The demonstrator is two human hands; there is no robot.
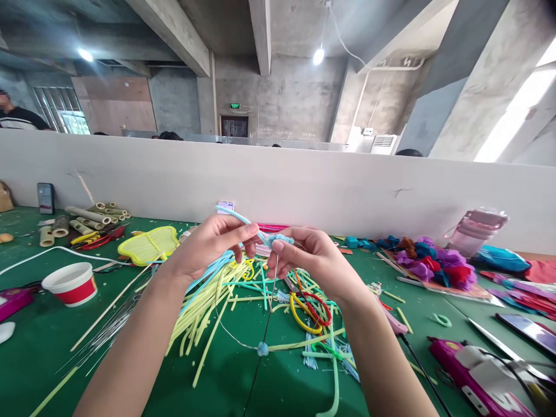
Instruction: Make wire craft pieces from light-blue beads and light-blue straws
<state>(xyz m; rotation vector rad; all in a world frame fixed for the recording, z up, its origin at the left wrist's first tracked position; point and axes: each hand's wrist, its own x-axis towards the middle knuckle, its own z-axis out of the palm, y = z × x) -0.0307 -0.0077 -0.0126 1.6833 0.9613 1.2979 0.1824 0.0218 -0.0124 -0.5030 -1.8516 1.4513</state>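
Observation:
My left hand [207, 246] is closed, pinching a light-blue strip [234, 214] whose free end sticks up to the left. My right hand [319, 260] is closed on a small light-blue twisted piece [280, 238], joined to the strip between my fingertips. Below them hangs a thin wire [228, 331], curving down to a small fuzzy blue ball [262, 348] just over the table. Beneath my hands lie many pale yellow strips [204, 313], light-blue strips, and scissors with red and yellow handles [310, 313]. Blue tassels [310, 353] lie near my right forearm.
A paper cup [72, 284], thin metal wires [108, 330] and a yellow net-like piece [150, 245] are at left. Bamboo tubes [93, 217] and pliers stand behind. On the right are colourful fuzzy bundles [438, 260], a pink bottle [475, 231] and a power strip [473, 376]. A white partition [278, 179] closes the back.

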